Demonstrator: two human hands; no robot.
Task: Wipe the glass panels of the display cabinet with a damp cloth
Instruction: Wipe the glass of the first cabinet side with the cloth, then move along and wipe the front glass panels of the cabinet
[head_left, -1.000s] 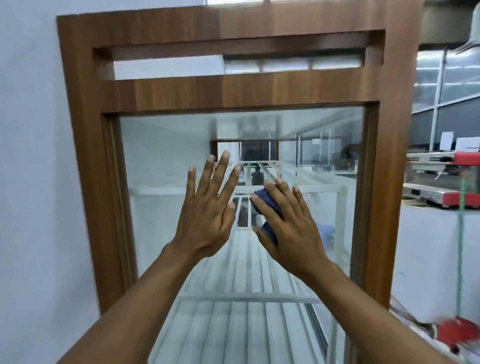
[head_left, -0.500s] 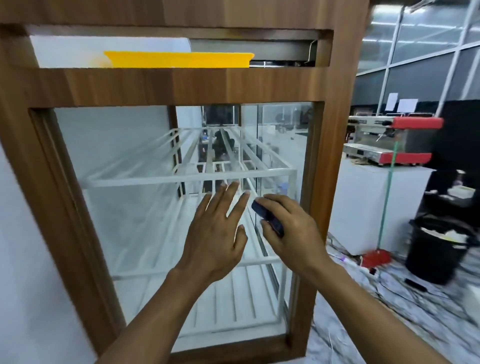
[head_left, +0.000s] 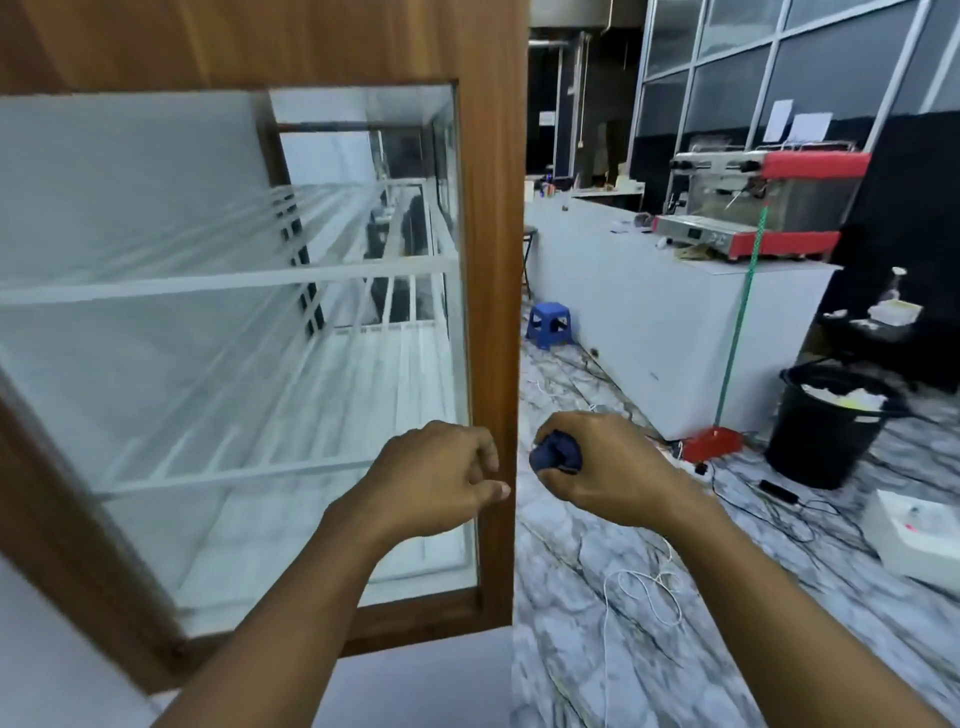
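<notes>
The glass panel (head_left: 208, 338) of the display cabinet fills the space left of the cabinet's right wooden post (head_left: 491, 260), with white wire shelves (head_left: 234, 280) showing behind it. Half a second ago the left hand lay flat on this glass with its fingers spread. Now the left hand (head_left: 436, 478) hangs in front of the panel's lower corner, just left of the post. Its fingers are curled in loosely and hold nothing, and the thumb tip reaches across the post.

The right hand (head_left: 608, 467) was on the glass beside the post before. It is now just right of the post, over the marble floor (head_left: 597, 597), with its fingers wrapped round the bunched blue cloth (head_left: 556, 452). The cloth is clear of the glass.

The view has swung rightward, so more of the room shows. Right of the post stand a blue stool (head_left: 549, 325) and a white surface (head_left: 649, 291) carrying a red coffee machine (head_left: 753, 208). A green-handled broom (head_left: 740, 322) leans there, and a black bin (head_left: 826, 426) stands further right.
</notes>
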